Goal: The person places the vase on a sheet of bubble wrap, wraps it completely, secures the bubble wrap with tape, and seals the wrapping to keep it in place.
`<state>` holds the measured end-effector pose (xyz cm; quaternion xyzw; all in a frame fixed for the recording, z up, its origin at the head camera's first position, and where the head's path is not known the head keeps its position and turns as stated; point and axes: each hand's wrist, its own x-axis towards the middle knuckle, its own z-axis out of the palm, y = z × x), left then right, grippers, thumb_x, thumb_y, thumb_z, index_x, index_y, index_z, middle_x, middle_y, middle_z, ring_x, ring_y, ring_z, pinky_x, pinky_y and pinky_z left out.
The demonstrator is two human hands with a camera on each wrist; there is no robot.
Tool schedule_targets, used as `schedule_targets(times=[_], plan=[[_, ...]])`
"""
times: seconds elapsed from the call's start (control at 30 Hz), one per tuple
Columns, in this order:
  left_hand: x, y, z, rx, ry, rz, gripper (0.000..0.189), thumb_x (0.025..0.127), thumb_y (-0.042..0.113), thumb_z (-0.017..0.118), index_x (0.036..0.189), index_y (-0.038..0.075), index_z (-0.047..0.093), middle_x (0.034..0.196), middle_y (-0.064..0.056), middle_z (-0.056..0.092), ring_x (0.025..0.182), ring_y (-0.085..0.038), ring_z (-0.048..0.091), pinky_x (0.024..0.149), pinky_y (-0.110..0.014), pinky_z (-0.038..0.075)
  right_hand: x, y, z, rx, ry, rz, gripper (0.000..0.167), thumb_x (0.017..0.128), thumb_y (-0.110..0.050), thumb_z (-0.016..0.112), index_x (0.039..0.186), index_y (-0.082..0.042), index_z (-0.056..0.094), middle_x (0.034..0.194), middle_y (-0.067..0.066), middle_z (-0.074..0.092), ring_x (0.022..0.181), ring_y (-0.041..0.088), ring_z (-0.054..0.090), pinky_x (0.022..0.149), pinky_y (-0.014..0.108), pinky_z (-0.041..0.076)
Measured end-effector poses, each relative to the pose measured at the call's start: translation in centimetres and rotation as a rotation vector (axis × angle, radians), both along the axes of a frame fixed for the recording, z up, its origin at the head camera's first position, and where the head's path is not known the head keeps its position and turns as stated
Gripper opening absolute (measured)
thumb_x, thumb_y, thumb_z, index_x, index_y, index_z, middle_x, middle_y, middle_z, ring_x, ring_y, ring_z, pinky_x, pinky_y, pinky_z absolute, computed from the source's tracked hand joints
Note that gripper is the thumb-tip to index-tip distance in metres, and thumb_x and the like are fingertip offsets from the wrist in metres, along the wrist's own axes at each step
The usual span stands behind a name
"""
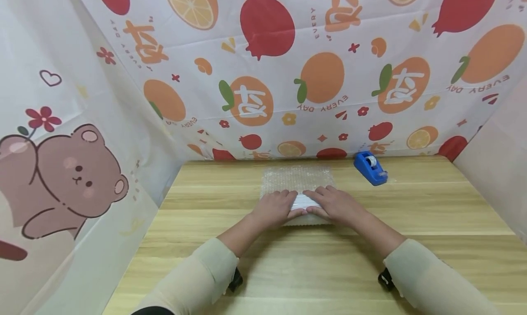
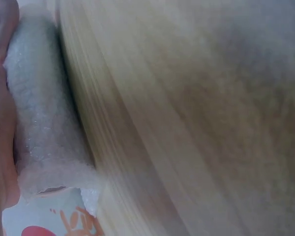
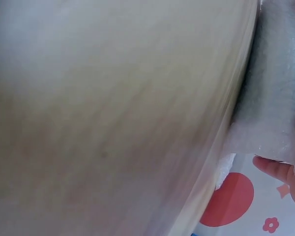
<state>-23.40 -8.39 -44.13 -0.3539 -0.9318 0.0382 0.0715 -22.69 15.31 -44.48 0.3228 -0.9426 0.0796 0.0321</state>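
Note:
A sheet of bubble wrap (image 1: 296, 177) lies on the table, its near part wrapped around a white, ridged object (image 1: 305, 202). In the left wrist view the bundle shows as a thick roll of bubble wrap (image 2: 46, 113) resting along the tabletop. My left hand (image 1: 276, 209) grips the roll's left half, fingers over the top and thumb on the near side. From the right, my right hand (image 1: 336, 207) holds the other half the same way, the two thumbs almost meeting. One finger (image 3: 273, 167) of the right hand reaches past the roll's end. The wrapped object's inside is hidden.
A blue tape dispenser (image 1: 370, 167) with a roll of tape stands at the back right of the wooden table (image 1: 428, 205). Behind the table hangs a fruit-print cloth (image 1: 284, 67), and a bear-print cloth (image 1: 78, 177) hangs at the left.

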Motion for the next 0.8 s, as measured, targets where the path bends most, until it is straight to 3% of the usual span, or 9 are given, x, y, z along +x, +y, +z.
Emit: schedule_targets(times=[0.33, 0.53, 0.67, 0.8], plan=[[-0.1, -0.1, 0.3, 0.020, -0.061, 0.006, 0.064, 0.097, 0.069, 0.025, 0.120, 0.016, 0.052, 0.102, -0.002, 0.064, 0.087, -0.019, 0.065, 0.069, -0.036, 0.054, 0.3, -0.5, 0.4, 0.008, -0.035, -0.037, 0.070, 0.097, -0.068, 0.026, 0.150, -0.026, 0.042, 0.134, 0.006, 0.060, 0.122, 0.030, 0.056, 0.103, 0.055, 0.043], [-0.1, 0.1, 0.4, 0.021, -0.080, 0.001, 0.063, 0.098, 0.068, 0.024, 0.118, 0.015, 0.052, 0.102, -0.003, 0.064, 0.089, -0.021, 0.066, 0.071, -0.039, 0.054, 2.1, -2.0, 1.1, 0.120, 0.090, -0.141, 0.063, 0.102, -0.055, 0.031, 0.145, -0.012, 0.048, 0.137, 0.011, 0.058, 0.131, 0.033, 0.049, 0.111, 0.066, 0.025], [-0.5, 0.0, 0.5, 0.028, -0.112, 0.015, 0.060, 0.100, 0.065, 0.025, 0.119, 0.015, 0.053, 0.105, -0.003, 0.065, 0.095, -0.022, 0.067, 0.076, -0.041, 0.055, 3.0, -3.8, 1.4, 0.059, 0.170, -0.190, 0.051, 0.103, -0.036, 0.039, 0.132, 0.003, 0.056, 0.131, 0.019, 0.060, 0.125, 0.037, 0.053, 0.110, 0.063, 0.030], [-0.8, -0.2, 0.5, 0.048, -0.163, 0.038, 0.056, 0.103, 0.058, 0.021, 0.122, 0.016, 0.054, 0.113, -0.004, 0.066, 0.105, -0.024, 0.066, 0.083, -0.043, 0.054, 2.9, -5.1, 1.3, -0.049, 0.194, -0.234, 0.042, 0.101, -0.025, 0.041, 0.119, 0.006, 0.063, 0.118, 0.019, 0.066, 0.115, 0.036, 0.060, 0.105, 0.056, 0.039]])
